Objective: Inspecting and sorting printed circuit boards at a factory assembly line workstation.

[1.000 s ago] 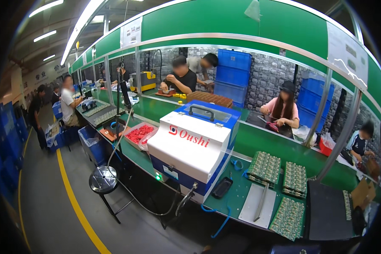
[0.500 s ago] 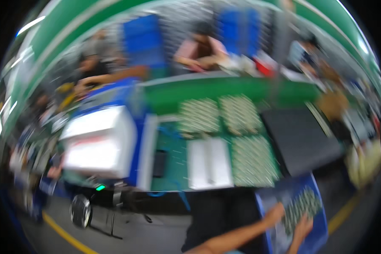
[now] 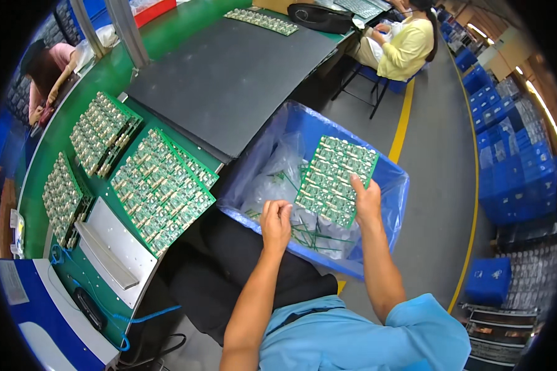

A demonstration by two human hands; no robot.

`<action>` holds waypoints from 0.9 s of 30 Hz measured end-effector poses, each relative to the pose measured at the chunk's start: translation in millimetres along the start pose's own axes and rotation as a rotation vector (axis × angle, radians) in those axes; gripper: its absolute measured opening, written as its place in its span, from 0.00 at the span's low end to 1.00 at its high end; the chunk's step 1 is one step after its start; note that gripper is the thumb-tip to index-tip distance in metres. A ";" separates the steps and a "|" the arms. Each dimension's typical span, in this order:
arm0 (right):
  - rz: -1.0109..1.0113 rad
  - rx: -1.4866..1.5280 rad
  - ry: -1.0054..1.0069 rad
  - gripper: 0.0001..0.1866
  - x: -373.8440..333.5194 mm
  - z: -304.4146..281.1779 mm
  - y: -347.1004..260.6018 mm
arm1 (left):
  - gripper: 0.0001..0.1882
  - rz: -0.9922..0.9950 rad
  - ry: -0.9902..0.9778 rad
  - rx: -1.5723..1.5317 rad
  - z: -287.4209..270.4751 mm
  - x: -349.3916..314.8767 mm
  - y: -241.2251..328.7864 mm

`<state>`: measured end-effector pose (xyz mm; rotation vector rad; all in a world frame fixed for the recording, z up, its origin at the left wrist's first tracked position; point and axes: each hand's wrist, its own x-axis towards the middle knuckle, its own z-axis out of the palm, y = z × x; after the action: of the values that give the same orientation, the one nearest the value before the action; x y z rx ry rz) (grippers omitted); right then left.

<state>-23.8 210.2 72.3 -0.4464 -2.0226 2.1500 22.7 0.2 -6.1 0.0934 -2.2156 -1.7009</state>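
We hold a green rectangular circuit-board panel (image 3: 335,180) over the blue plastic-lined bin (image 3: 390,213) beside the green workbench (image 3: 114,80), its long axis running from our lower left up toward the bin's far corner, its populated face tilted up toward us. Our right hand (image 3: 366,201) pinches the panel's near right edge between thumb and fingers, while our left hand (image 3: 276,222) sits at its lower left corner with fingers curled, and we cannot tell whether they grip it. Crumpled clear plastic bags (image 3: 281,179) fill the bin's left side, and open grey floor (image 3: 436,154) lies past its right wall.
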 end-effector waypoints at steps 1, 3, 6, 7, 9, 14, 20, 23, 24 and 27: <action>-0.007 -0.009 -0.033 0.15 -2.1 3.5 1.6 | 0.04 0.033 -0.006 0.034 -3.6 -0.2 0.6; -0.027 -0.056 -0.086 0.14 -5.1 8.6 5.0 | 0.03 0.058 0.015 -0.008 -5.4 0.0 3.8; -0.050 -0.237 -0.126 0.14 -6.2 11.5 8.9 | 0.06 0.076 0.013 -0.071 -7.5 2.4 6.3; -0.049 -0.276 -0.143 0.14 -14.8 20.9 -1.5 | 0.06 0.093 -0.011 -0.086 -10.0 1.6 7.5; -0.091 -0.306 -0.170 0.14 -23.1 30.5 -4.4 | 0.08 0.108 -0.064 -0.139 -10.9 -0.2 10.6; -0.206 -0.395 -0.172 0.13 -43.1 51.5 -1.7 | 0.10 0.245 -0.081 -0.030 -8.2 -2.3 12.7; -0.240 -0.488 -0.140 0.12 -63.2 68.5 -7.9 | 0.09 0.242 -0.048 -0.019 -5.4 -4.5 11.5; -0.302 -0.497 -0.088 0.11 -70.0 74.8 -1.4 | 0.10 0.203 0.003 0.018 2.0 -8.6 11.1; -0.318 -0.493 -0.058 0.11 -73.5 77.8 0.6 | 0.10 0.173 0.033 0.049 5.4 -10.1 10.3; -0.351 -0.467 -0.027 0.10 -77.8 82.4 4.3 | 0.08 0.092 0.059 0.153 14.2 -11.6 7.6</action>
<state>23.6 107.5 80.1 -0.0983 -2.4032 1.4908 30.4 18.4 -4.7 0.0760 -2.2673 -1.4613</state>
